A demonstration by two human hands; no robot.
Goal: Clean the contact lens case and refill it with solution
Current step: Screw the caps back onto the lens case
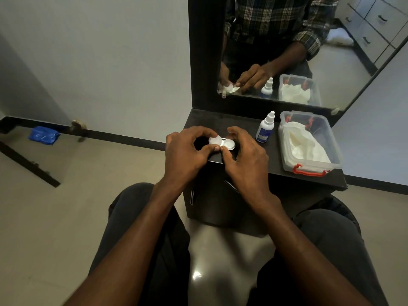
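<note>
White plastic lens case [221, 144] pinched between left hand [183, 151] and right hand [242, 160], could slip off the cabinet edge [215, 161]

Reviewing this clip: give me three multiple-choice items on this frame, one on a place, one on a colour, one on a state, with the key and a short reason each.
1. Where does the solution bottle stand?
A. Between the hands and the clear plastic box
B. Inside the box
C. On the floor

2. What colour are the box's latches?
A. Blue
B. Red
C. Black

3. What state is the contact lens case in?
A. Lying untouched
B. Held by both hands
C. Held by one hand only

Key: 1 A, it stands upright on the dark shelf just left of the box. 2 B, the near latch is red. 3 B, the left hand and right hand both pinch it.
</note>
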